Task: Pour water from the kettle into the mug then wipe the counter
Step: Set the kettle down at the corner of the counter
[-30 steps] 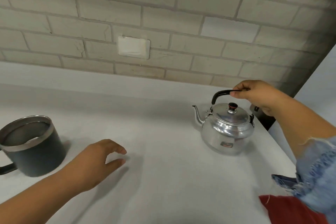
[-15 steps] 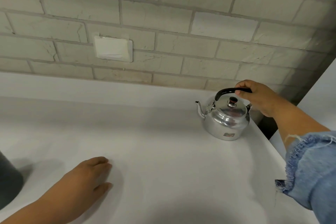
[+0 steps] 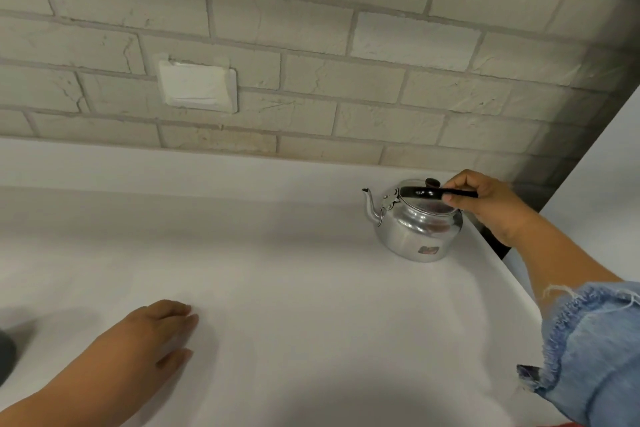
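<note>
A shiny metal kettle (image 3: pixel 414 230) with a black handle and dark lid knob sits on the white counter (image 3: pixel 294 274) at the far right, its spout pointing left. My right hand (image 3: pixel 491 203) is closed on the handle from the right. My left hand (image 3: pixel 156 329) lies flat on the counter at the lower left, palm down, fingers together, holding nothing. Only a dark sliver of the mug (image 3: pixel 5 354) shows at the left frame edge.
A pale brick wall (image 3: pixel 346 62) with a white cover plate (image 3: pixel 197 87) runs behind the counter. The counter's right edge (image 3: pixel 512 274) drops off just beyond the kettle, with a dark gap (image 3: pixel 495 243) and a white surface (image 3: pixel 606 184) past it.
The view has swung right and up, so the mug slid almost out of frame at the left. The kettle handle now lies lower over the lid, still in my right hand. My left hand flattened on the counter.
</note>
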`<action>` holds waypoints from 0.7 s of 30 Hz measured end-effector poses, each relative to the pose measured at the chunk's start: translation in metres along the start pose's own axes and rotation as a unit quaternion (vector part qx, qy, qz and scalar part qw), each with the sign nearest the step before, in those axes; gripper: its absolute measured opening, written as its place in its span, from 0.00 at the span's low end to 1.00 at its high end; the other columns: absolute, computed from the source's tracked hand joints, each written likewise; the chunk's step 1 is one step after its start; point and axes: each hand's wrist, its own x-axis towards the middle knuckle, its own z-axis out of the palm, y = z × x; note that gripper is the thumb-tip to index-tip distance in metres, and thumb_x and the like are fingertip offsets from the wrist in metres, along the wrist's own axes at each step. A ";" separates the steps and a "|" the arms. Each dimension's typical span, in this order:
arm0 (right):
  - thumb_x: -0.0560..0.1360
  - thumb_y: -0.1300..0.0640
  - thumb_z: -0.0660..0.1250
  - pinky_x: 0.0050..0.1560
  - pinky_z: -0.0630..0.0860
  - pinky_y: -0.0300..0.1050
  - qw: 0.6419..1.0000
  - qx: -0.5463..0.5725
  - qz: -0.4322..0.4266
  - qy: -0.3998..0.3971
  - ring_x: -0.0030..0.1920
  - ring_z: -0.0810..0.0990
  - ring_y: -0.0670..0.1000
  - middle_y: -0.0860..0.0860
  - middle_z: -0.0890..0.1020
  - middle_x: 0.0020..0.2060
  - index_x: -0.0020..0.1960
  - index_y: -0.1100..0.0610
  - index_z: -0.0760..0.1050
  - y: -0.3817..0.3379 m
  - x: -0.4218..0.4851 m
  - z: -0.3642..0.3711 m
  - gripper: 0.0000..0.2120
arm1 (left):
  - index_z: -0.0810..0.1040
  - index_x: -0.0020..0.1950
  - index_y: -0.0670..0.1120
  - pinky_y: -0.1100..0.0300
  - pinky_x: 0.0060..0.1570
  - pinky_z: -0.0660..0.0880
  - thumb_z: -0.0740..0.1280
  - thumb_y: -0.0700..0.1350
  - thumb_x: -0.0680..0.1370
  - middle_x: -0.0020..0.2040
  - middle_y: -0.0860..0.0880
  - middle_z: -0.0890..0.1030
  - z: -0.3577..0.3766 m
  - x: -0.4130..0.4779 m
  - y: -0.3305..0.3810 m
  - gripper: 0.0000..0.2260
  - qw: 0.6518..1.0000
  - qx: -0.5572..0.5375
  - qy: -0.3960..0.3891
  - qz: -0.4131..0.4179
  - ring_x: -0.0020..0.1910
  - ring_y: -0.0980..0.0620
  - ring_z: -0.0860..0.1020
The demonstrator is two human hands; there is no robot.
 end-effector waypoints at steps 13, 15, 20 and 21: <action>0.73 0.62 0.70 0.55 0.67 0.41 0.995 -0.082 0.029 0.051 0.52 0.75 0.51 0.52 0.77 0.47 0.54 0.58 0.80 0.007 -0.029 0.021 0.10 | 0.67 0.69 0.58 0.68 0.62 0.66 0.61 0.54 0.76 0.68 0.63 0.65 -0.002 -0.003 0.005 0.21 0.998 -0.044 0.027 0.037 0.66 0.60 0.68; 0.74 0.62 0.68 0.54 0.68 0.41 0.994 0.001 0.040 0.098 0.54 0.75 0.51 0.53 0.79 0.50 0.54 0.55 0.78 -0.002 -0.041 0.023 0.09 | 0.67 0.69 0.58 0.69 0.63 0.64 0.60 0.55 0.76 0.69 0.62 0.63 -0.005 -0.004 0.004 0.21 0.997 -0.058 0.033 0.043 0.67 0.61 0.67; 0.76 0.57 0.66 0.50 0.68 0.41 0.996 0.022 0.073 0.053 0.50 0.76 0.44 0.46 0.81 0.49 0.47 0.49 0.80 -0.026 -0.101 0.021 0.05 | 0.70 0.66 0.58 0.69 0.55 0.64 0.62 0.52 0.77 0.65 0.62 0.68 -0.022 -0.015 0.013 0.17 0.992 -0.083 0.075 0.055 0.63 0.59 0.71; 0.76 0.56 0.66 0.48 0.70 0.40 0.996 -0.013 0.081 0.030 0.50 0.76 0.44 0.45 0.81 0.49 0.49 0.49 0.80 -0.027 -0.118 0.019 0.05 | 0.73 0.63 0.59 0.69 0.53 0.65 0.63 0.52 0.76 0.61 0.63 0.71 -0.027 -0.020 0.016 0.15 0.990 -0.092 0.090 0.060 0.60 0.59 0.74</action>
